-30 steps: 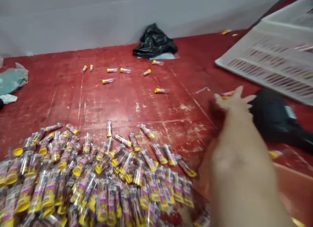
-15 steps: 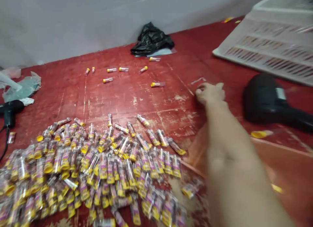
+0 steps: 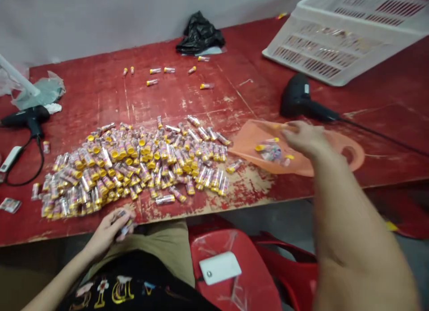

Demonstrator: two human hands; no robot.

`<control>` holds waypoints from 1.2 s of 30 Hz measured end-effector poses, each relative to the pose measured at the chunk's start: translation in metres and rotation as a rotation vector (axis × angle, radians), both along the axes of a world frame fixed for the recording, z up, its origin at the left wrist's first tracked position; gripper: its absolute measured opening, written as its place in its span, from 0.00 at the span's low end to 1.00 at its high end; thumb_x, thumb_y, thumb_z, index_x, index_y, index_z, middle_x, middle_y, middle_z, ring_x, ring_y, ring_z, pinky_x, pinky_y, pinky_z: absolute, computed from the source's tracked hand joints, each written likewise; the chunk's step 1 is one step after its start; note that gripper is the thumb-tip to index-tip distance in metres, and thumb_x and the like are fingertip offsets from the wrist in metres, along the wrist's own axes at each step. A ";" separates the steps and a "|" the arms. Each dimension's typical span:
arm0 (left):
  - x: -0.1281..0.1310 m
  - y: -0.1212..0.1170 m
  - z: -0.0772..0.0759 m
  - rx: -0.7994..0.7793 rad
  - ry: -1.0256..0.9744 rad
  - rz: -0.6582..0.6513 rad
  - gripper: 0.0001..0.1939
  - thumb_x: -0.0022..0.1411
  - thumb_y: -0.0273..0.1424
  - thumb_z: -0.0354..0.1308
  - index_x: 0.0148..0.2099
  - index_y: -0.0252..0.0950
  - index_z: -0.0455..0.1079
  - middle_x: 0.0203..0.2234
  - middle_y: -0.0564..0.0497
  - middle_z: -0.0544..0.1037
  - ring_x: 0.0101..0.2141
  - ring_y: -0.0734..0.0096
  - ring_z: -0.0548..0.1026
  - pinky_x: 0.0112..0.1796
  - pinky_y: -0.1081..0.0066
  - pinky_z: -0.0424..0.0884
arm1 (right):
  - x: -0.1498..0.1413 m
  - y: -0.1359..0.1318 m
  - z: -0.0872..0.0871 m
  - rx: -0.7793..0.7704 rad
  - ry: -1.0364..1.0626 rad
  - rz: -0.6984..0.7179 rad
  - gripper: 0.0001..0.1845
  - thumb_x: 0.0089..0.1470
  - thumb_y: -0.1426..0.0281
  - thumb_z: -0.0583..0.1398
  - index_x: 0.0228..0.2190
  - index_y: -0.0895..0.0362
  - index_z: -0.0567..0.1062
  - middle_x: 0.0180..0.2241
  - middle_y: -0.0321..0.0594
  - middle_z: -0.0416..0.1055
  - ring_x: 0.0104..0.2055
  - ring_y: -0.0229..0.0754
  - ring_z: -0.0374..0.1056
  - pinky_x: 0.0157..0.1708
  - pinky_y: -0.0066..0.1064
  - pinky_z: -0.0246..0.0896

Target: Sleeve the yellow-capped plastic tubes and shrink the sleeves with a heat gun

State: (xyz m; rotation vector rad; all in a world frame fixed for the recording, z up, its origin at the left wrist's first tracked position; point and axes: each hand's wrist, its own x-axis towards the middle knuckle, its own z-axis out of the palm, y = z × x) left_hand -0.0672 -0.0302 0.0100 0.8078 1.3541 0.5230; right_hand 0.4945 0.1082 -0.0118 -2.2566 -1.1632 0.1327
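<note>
Red scuffed tabletop [image 3: 187,98], yellow-capped tubes [image 3: 134,168] heaped beside handled orange plastic [image 3: 250,139], left hand [image 3: 109,228] closed round small clear packs [image 3: 124,222], right hand [image 3: 306,139] at the orange plastic, grip can't tell; looks like a reach step, calls for light fingers.

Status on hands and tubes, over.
Left hand holding small items. Right hand at orange bag, grip unclear. Tubes heaped left of bag. Black scanner just beyond.

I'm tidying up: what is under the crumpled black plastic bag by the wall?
A flat pale blue sheet juts out from under the black bag. Its remainder, and anything else there, is covered, so I cannot tell.
</note>
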 end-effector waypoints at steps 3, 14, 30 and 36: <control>0.025 0.004 -0.003 0.089 -0.169 0.035 0.27 0.54 0.52 0.73 0.42 0.33 0.80 0.25 0.52 0.75 0.22 0.82 0.65 0.21 0.80 0.53 | -0.077 -0.063 0.003 0.000 0.201 0.087 0.23 0.56 0.80 0.59 0.52 0.59 0.79 0.46 0.57 0.78 0.34 0.39 0.71 0.36 0.35 0.64; 0.030 -0.005 -0.041 0.040 -0.555 0.303 0.26 0.47 0.46 0.79 0.43 0.35 0.82 0.29 0.55 0.76 0.22 0.88 0.64 0.20 0.84 0.55 | -0.402 -0.170 -0.053 0.197 0.980 0.535 0.17 0.52 0.56 0.70 0.32 0.56 0.76 0.30 0.36 0.73 0.33 0.38 0.69 0.37 0.30 0.67; 0.003 -0.012 -0.064 0.307 -0.244 0.551 0.28 0.48 0.54 0.75 0.29 0.35 0.72 0.15 0.61 0.68 0.15 0.84 0.63 0.17 0.80 0.56 | -0.395 -0.179 -0.053 0.119 1.260 0.531 0.24 0.56 0.57 0.68 0.53 0.47 0.77 0.44 0.39 0.72 0.36 0.38 0.69 0.36 0.31 0.69; 0.008 -0.022 -0.073 0.384 -0.195 0.476 0.26 0.47 0.51 0.77 0.31 0.34 0.75 0.21 0.58 0.73 0.19 0.84 0.66 0.20 0.80 0.62 | -0.411 -0.181 -0.058 0.154 1.148 0.493 0.17 0.57 0.54 0.69 0.30 0.55 0.79 0.26 0.34 0.68 0.27 0.35 0.62 0.31 0.28 0.62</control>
